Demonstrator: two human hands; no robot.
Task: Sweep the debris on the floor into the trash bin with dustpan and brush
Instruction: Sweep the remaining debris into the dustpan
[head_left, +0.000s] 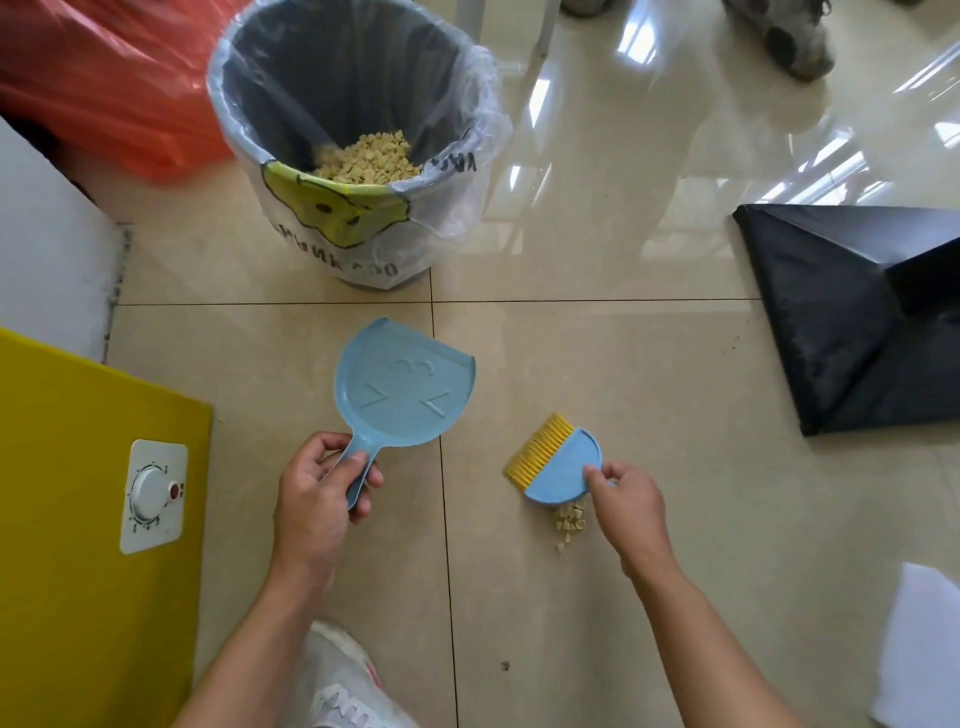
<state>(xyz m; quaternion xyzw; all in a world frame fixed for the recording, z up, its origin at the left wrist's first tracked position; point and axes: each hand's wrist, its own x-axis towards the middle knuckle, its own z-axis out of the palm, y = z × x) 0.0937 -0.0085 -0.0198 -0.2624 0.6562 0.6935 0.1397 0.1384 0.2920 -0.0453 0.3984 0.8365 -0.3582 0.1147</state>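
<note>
The floor is glossy beige tile with dark thin joints. Window light reflects off it toward the far right. Two joints cross just in front of the trash bin, which stands at the far side, lined with a clear printed bag and holding a heap of pale crumbs.

The left hand has its grip curled tight round the handle of the blue dustpan. The empty pan lies over the joint between bin and person; whether it touches the tile cannot be told. The right hand has its grip pinching the blue back of the brush, yellow bristles pointing away to the left. A small cluster of debris lies on the tile just under the brush, touching its near edge.

An orange plastic bag slumps at the far left beside the bin. A yellow board with a white dial timer on it fills the near left. A black folded sheet lies at the right, a white sheet at the near right, and a white shoe shows at the near edge.
</note>
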